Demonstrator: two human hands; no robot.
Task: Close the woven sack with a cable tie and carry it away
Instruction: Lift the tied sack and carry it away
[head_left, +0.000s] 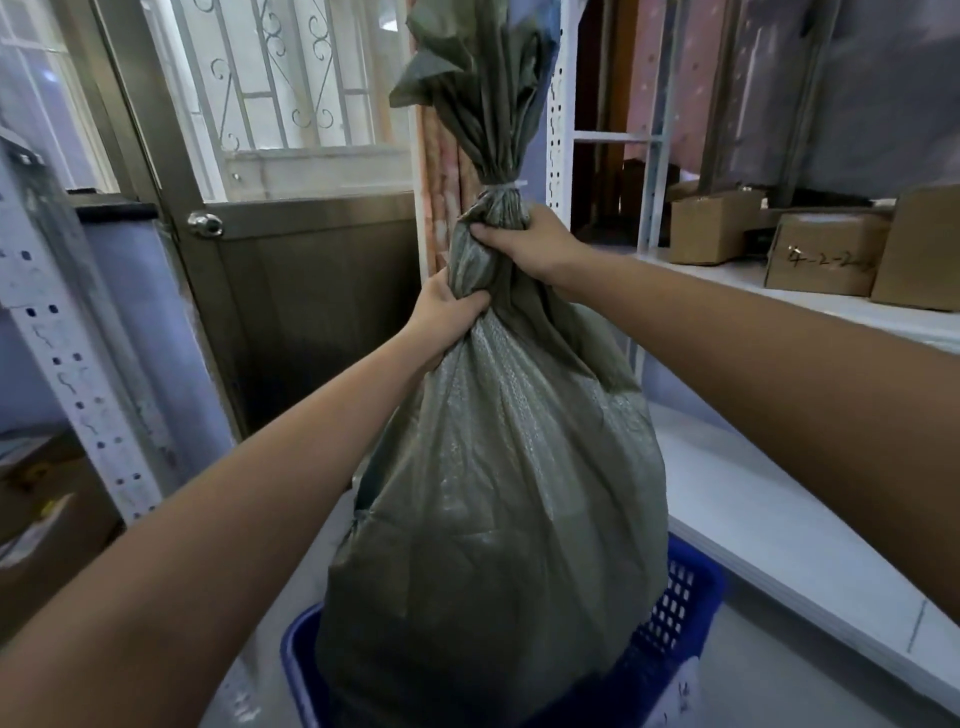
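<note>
Standing in a blue slotted basket (680, 592): one grey-green woven sack (493, 467), full and rounded, its base inside the basket. Around it: metal door (291, 270) with round knob (205, 224) behind; white perforated shelving upright (67, 374) at left; shelf (810, 299) at right carrying cardboard boxes (826, 254). Sack neck gathered, cinched by a white cable tie (503, 185), loose top fanning above. Left hand (449, 306) and right hand (524, 236) both clamped on the neck below the tie.
</note>
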